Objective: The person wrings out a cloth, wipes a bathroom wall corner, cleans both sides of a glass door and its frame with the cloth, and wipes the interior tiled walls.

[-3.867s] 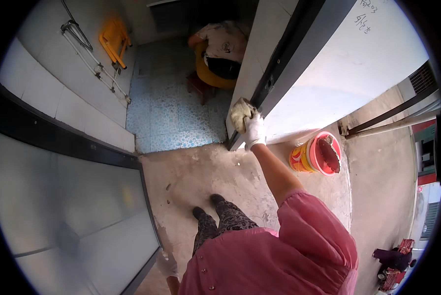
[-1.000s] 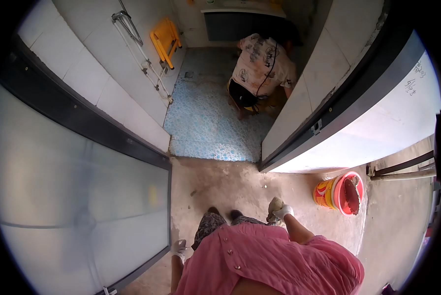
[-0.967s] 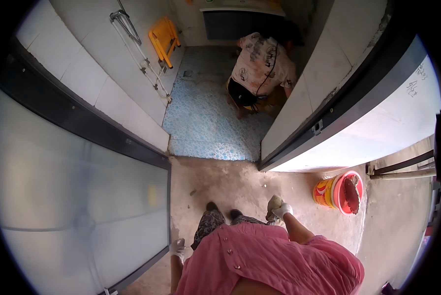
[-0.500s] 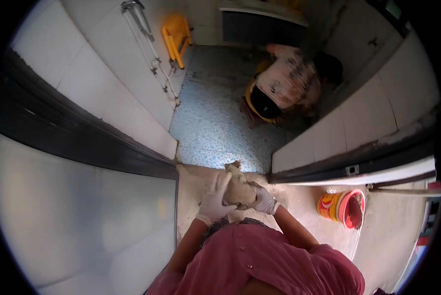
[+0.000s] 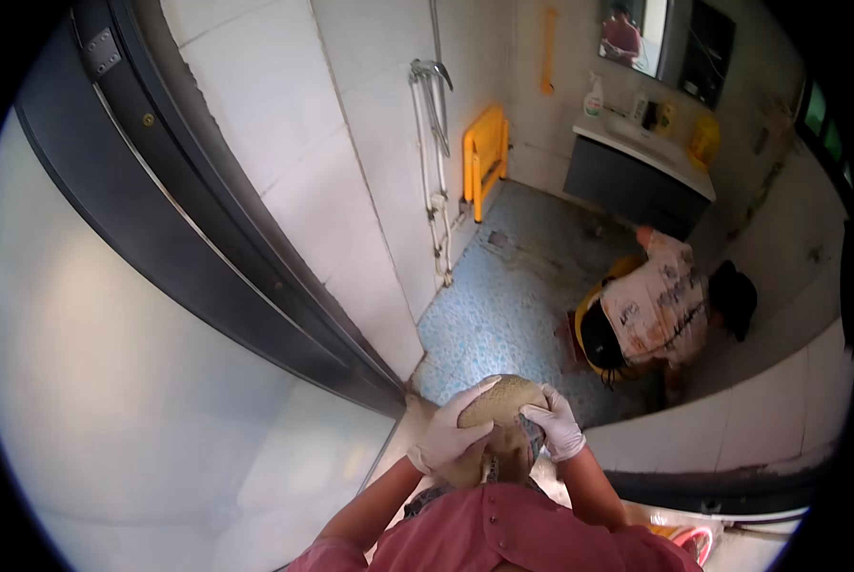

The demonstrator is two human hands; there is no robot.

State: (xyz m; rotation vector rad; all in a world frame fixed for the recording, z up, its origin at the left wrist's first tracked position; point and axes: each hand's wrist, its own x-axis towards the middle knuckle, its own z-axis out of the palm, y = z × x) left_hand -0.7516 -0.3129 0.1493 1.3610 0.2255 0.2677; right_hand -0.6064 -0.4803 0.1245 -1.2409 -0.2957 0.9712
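A damp-looking, greenish-beige cloth (image 5: 503, 400) is bunched in front of my chest, held between both hands. My left hand (image 5: 454, 434), in a white glove, grips its left side. My right hand (image 5: 556, 424), also gloved in white, has its fingers pressed on the cloth's upper right side. The lower part of the cloth hangs down towards my pink shirt. Beyond it lies the blue patterned floor (image 5: 484, 305) of a small washroom.
A person (image 5: 656, 305) sits on a low stool at the right of the washroom. An orange folding seat (image 5: 485, 157) and shower pipes (image 5: 432, 172) are on the wall. A frosted door (image 5: 179, 400) stands left, a sink cabinet (image 5: 627, 176) behind, a bucket (image 5: 689, 539) low right.
My view has turned towards the washroom's left wall and sink. Both hands came together at the cloth, which earlier hung from my right hand. My left hand now grips it too.
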